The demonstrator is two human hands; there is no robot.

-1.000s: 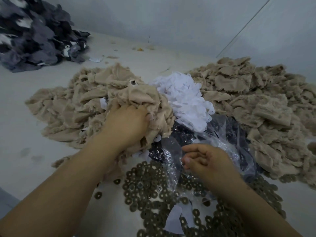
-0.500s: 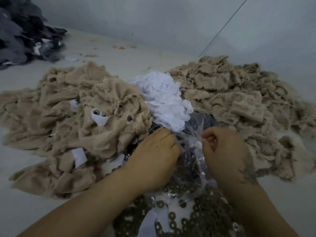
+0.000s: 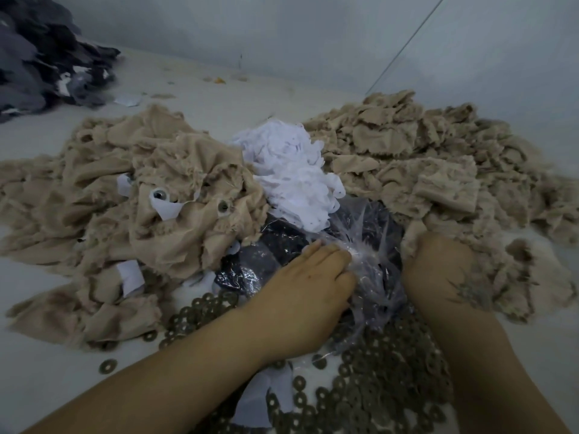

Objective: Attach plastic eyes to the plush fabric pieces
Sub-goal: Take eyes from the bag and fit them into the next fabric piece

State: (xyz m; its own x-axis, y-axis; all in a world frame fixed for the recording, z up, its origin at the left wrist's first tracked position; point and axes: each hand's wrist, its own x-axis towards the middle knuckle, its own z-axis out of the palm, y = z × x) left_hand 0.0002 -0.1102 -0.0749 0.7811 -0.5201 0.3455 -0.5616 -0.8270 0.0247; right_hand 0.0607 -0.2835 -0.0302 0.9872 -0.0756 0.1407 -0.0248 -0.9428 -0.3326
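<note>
A clear plastic bag (image 3: 372,227) of dark plastic eyes lies in the middle of the table. My left hand (image 3: 300,292) rests on it and pinches bunched plastic at its fingertips. My right hand (image 3: 438,270) sits at the bag's right side against the right-hand pile of tan plush pieces (image 3: 423,158); its fingers are tucked down out of sight. On the left, a second tan plush pile (image 3: 94,214) shows pieces with fitted eyes (image 3: 159,193) and white backing patches.
Several brown ring washers (image 3: 376,371) are spread under my forearms along the near edge. A heap of white fabric pieces (image 3: 291,170) lies behind the bag. Dark grey fabric (image 3: 37,57) is piled at the far left by the wall.
My left hand let go of the tan plush on the left pile and came across onto the plastic bag. My right hand moved up and right, to the edge of the right tan pile.
</note>
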